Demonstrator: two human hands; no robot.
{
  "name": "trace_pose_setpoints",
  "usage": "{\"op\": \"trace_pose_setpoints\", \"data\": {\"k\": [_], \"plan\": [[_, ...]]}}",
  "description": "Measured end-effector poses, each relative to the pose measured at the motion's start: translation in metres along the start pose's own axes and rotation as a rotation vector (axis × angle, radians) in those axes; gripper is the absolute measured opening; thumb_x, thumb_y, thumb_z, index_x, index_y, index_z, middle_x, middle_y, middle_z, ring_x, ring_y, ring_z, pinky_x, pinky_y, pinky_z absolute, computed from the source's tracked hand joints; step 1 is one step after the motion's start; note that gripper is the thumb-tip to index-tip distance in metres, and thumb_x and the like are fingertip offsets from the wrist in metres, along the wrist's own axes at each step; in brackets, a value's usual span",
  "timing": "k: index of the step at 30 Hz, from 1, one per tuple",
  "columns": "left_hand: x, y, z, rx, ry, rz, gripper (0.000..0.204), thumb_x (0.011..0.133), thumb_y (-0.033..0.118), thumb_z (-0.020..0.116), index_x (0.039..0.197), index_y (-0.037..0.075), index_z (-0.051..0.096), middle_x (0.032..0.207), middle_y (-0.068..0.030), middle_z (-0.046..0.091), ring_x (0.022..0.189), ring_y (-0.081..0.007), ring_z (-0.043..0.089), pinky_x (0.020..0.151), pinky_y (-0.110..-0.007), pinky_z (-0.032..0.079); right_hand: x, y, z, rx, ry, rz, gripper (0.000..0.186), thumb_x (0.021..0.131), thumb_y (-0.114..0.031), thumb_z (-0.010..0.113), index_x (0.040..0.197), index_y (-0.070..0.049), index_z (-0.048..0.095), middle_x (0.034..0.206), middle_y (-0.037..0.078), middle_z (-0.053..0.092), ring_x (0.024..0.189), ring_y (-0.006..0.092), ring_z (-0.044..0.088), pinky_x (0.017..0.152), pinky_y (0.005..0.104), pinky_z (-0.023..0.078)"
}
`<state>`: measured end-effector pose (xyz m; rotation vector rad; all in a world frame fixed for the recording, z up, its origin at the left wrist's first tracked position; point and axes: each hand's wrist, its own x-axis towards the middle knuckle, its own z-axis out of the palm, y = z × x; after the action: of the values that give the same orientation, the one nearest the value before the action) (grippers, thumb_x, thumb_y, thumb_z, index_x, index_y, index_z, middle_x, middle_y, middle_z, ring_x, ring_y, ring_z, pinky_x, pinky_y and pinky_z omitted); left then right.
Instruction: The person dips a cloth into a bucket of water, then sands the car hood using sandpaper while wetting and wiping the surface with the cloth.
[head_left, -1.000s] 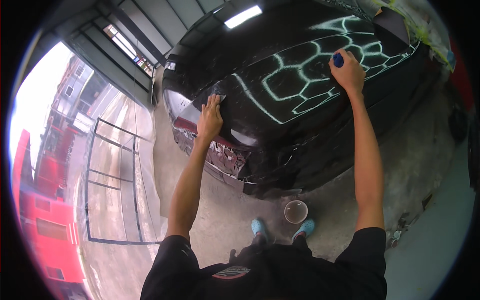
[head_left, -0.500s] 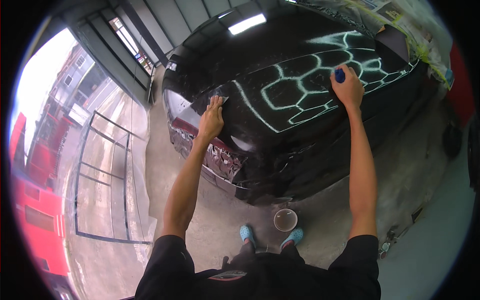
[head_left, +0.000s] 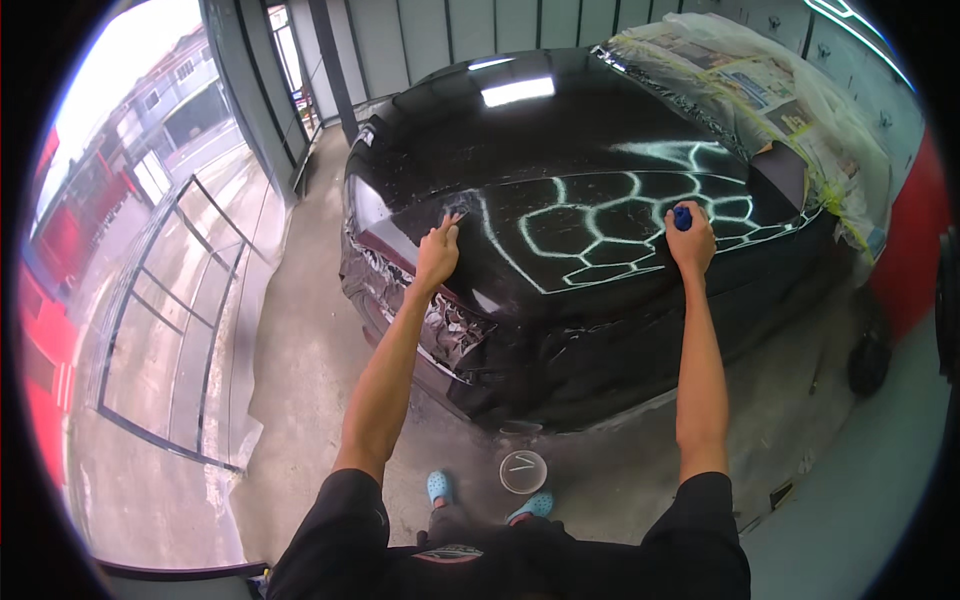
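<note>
Concrete floor [head_left: 290,400] forms the near ground. On it I note a round tub [head_left: 504,480] just beside the right blue clog [head_left: 537,505]; a short step forward could knock it, because the gap is small. Beyond it, crinkled foil [head_left: 455,330] covers the near left corner of the black car [head_left: 480,130]. Caution: a lowered left elbow could snag it. Farther up, the glossy panel [head_left: 555,224] carries pale light lines [head_left: 560,192], which I judge to be reflections; they could hide a scratch from my view. Trapped grit or uneven fingertip pressure would cause one.

Left hand [head_left: 437,255]: arm extended far and slightly right, elbow nearly straight, fingers pointing away over the panel. A thin item [head_left: 457,217] shows at the fingertips; I cannot tell whether they pinch it or only press on it.

Right hand [head_left: 692,243]: arm extended nearly straight, fingers curled tight around a blue object [head_left: 683,216] over the right part of the panel. I cannot confirm that the object bears on the surface. A loosened grip could let it slip and mark the gloss.

Far right, newspaper masking [head_left: 760,90] covers part of the car; overreach could lift its edge.
</note>
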<state>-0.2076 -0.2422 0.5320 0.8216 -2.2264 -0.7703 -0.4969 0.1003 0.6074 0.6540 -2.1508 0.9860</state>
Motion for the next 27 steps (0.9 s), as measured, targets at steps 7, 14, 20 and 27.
{"op": "trace_pose_setpoints", "data": {"k": [7, 14, 20, 27], "plan": [[-0.203, -0.051, -0.046, -1.578, -0.186, -0.524, 0.058, 0.11, 0.04, 0.038, 0.147, -0.004, 0.047, 0.131, -0.0199, 0.065, 0.118, -0.0375, 0.067, 0.098, -0.047, 0.056, -0.159, -0.114, -0.003, 0.681, 0.079, 0.011, 0.014, 0.09, -0.011, 0.074, 0.095, -0.003, 0.065, 0.087, 0.006, 0.065, 0.077, 0.0164, 0.06, 0.073, 0.0322, 0.049], [-0.304, -0.124, -0.072, -1.925, -0.168, -0.812, 0.057, 0.107, 0.052, 0.04, 0.132, 0.005, 0.058, 0.136, -0.0168, 0.062, 0.122, -0.0349, 0.062, 0.107, -0.052, 0.049, -0.405, -0.327, 0.024, 0.763, -0.806, -0.289, 0.033, 0.084, -0.028, 0.08, 0.11, -0.011, 0.068, 0.108, 0.009, 0.067, 0.102, 0.0332, 0.066, 0.086, 0.0422, 0.053], [-0.367, -0.181, -0.156, -2.04, 0.169, -1.016, 0.061, 0.103, 0.058, 0.044, 0.129, 0.005, 0.058, 0.132, -0.0185, 0.062, 0.116, -0.0378, 0.064, 0.094, -0.053, 0.058, -0.469, -0.411, 0.042, 0.618, -0.954, -0.589, 0.058, 0.084, -0.041, 0.081, 0.134, -0.017, 0.064, 0.135, 0.012, 0.054, 0.126, 0.0399, 0.048, 0.105, 0.0487, 0.042], [-0.368, -0.257, -0.205, -1.909, -0.466, -0.76, 0.078, 0.095, 0.06, 0.055, 0.139, -0.004, 0.048, 0.131, -0.031, 0.06, 0.086, -0.0369, 0.069, 0.052, -0.04, 0.059, -0.419, -0.435, 0.118, 0.879, -2.183, 0.436, 0.072, 0.093, -0.047, 0.076, 0.151, -0.015, 0.049, 0.143, 0.009, 0.054, 0.12, 0.0221, 0.056, 0.091, 0.0387, 0.053]]}}
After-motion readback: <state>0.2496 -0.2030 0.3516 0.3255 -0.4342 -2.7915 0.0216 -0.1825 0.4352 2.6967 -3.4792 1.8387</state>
